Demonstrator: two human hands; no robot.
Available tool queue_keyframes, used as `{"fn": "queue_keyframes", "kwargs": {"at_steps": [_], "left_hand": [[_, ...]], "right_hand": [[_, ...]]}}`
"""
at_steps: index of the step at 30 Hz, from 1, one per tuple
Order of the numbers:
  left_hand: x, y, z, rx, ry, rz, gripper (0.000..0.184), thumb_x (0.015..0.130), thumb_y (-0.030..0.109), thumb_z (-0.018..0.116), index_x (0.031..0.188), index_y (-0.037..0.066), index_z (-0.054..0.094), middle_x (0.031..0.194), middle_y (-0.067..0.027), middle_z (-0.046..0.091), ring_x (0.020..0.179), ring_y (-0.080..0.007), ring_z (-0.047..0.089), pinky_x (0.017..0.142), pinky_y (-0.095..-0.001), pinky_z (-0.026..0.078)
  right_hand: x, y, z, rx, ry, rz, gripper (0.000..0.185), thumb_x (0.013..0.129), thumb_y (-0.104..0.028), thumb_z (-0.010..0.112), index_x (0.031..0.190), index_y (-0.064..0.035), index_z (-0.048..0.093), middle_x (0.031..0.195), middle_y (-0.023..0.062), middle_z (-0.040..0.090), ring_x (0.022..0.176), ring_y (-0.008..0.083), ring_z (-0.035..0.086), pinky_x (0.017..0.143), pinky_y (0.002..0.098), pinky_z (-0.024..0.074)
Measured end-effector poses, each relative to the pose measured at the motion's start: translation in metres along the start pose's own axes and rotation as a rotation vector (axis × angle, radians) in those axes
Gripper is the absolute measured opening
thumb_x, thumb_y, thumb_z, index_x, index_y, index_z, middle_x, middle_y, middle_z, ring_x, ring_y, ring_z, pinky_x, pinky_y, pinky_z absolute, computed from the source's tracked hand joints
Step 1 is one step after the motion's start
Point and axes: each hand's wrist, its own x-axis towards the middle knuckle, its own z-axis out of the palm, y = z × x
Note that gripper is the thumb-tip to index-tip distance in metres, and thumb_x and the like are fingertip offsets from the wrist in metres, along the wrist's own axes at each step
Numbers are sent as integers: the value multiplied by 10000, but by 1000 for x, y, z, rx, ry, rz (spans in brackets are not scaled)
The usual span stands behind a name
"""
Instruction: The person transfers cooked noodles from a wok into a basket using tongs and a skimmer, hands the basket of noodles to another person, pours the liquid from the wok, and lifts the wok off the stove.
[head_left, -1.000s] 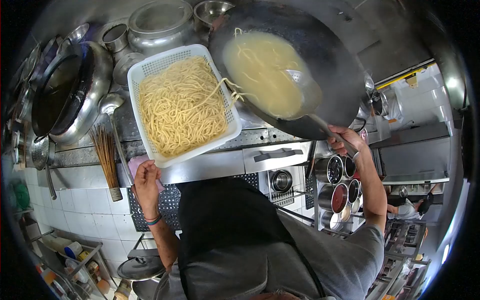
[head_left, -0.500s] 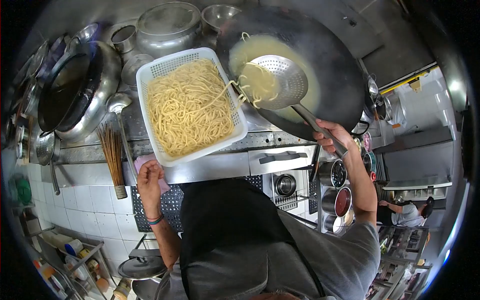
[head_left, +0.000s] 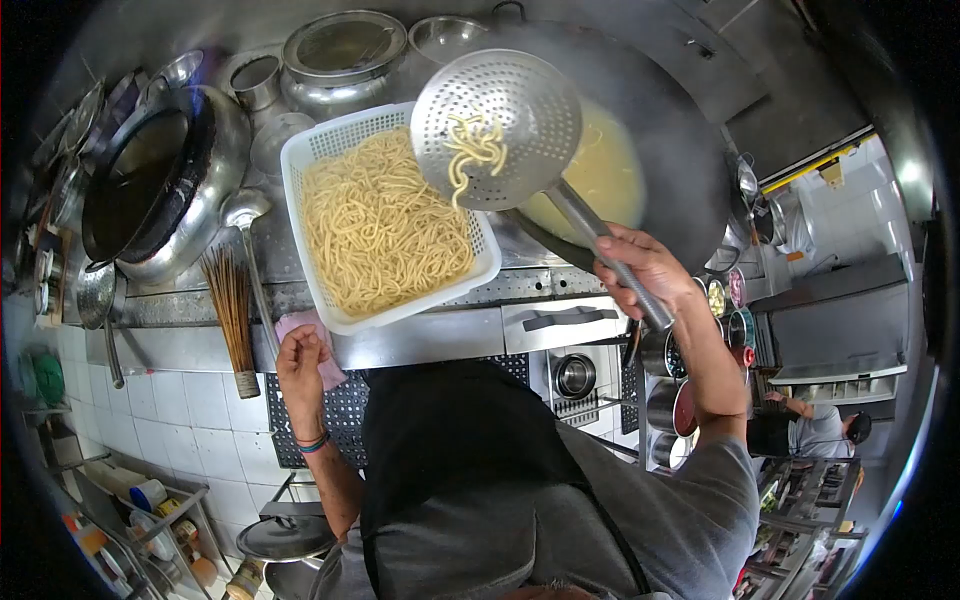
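Observation:
My right hand [head_left: 645, 270] is closed around the handle of a perforated skimmer [head_left: 500, 95]. The skimmer hangs over the right side of a white plastic basket [head_left: 490, 262] and the near-left rim of the wok. A few strands of noodles cling to its bowl. Thick yellow noodles [head_left: 385, 230] fill the basket. Cloudy yellowish liquid lies in the big dark wok [head_left: 680, 150], with a few pale strands in it. Beside the basket's near-left corner, my left hand [head_left: 300, 368] has its fingers loosely curled, nothing visible in them. A pink cloth [head_left: 328, 375] lies just behind that hand.
Left of the basket are a ladle [head_left: 246, 208], a bamboo brush [head_left: 230, 310] and another wok [head_left: 205, 190]. A lidded metal pot [head_left: 345, 50] stands behind. Several sauce containers [head_left: 668, 405] sit below my right forearm. Another person [head_left: 815, 425] is at the far right.
My right hand has lifted the skimmer out of the wok and moved it left, over the basket's edge, carrying a few noodles. My left hand has barely moved.

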Motion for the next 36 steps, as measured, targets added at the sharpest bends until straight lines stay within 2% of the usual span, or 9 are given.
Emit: {"fn": "queue_keyframes", "kwargs": {"at_steps": [6, 13, 15, 17, 22, 26, 29, 33, 36], "left_hand": [[1, 4, -1, -9, 11, 11, 189, 998, 155, 603, 1130, 24, 636, 830, -18, 621, 755, -93, 577, 724, -247, 500], [-6, -4, -4, -50, 12, 7, 196, 995, 160, 606, 1129, 19, 631, 835, -19, 621, 750, -98, 574, 726, -252, 499], [-11, 1, -1, 2, 34, 7, 197, 995, 163, 608, 1124, 16, 630, 827, -17, 618, 750, -97, 572, 723, -249, 496], [-15, 5, 2, 23, 49, 10, 197, 995, 164, 608, 1120, 13, 629, 826, -16, 616, 750, -96, 569, 718, -248, 491], [-21, 1, -3, -23, 75, 11, 188, 1000, 160, 599, 1111, 11, 628, 827, -9, 607, 746, -93, 562, 701, -249, 482], [-22, -7, -12, -11, 35, -9, 186, 1000, 162, 602, 1110, 14, 629, 821, -4, 598, 739, -90, 557, 691, -246, 482], [-19, -4, -8, 3, 19, -9, 192, 999, 169, 609, 1112, 15, 629, 819, -4, 596, 734, -90, 555, 690, -243, 483], [-15, 6, 1, 34, 8, 19, 186, 1000, 158, 602, 1113, 12, 629, 819, -6, 597, 733, -90, 555, 693, -240, 481], [-18, 11, 9, 19, 31, 31, 181, 1001, 144, 594, 1114, 7, 629, 818, -9, 598, 732, -90, 554, 695, -240, 483]], "right_hand": [[13, 14, 28, -528, -17, -210, 618, 993, -189, 589, 1525, -35, 313, 641, -6, 519, 437, 74, 489, 369, 254, 434], [7, -12, -2, -495, 378, -333, 617, 982, -236, 612, 1511, -50, 353, 660, 3, 526, 440, 84, 500, 351, 261, 423], [21, -19, -42, -503, 461, -388, 557, 985, -244, 602, 1466, -41, 410, 677, 15, 524, 441, 87, 502, 347, 266, 424], [30, -28, -79, -531, 493, -399, 371, 988, -247, 588, 1280, -25, 530, 682, 17, 525, 437, 105, 503, 355, 288, 434], [68, -16, -191, -616, 760, -310, 435, 976, -258, 588, 1309, 3, 487, 631, 33, 517, 438, 138, 514, 376, 326, 446], [91, 2, -260, -576, 756, -301, 436, 979, -284, 582, 1278, 19, 487, 639, 37, 521, 445, 142, 518, 376, 323, 447], [102, 13, -264, -510, 725, -322, 337, 986, -303, 580, 1138, -13, 501, 651, 26, 511, 444, 127, 511, 364, 312, 446], [109, 19, -258, -422, 602, -218, 279, 990, -311, 579, 1092, -64, 500, 679, 19, 521, 447, 118, 494, 374, 293, 443], [107, 19, -254, -303, 398, -157, 221, 997, -300, 566, 1034, -96, 490, 685, 13, 524, 442, 108, 482, 375, 282, 439]]}}
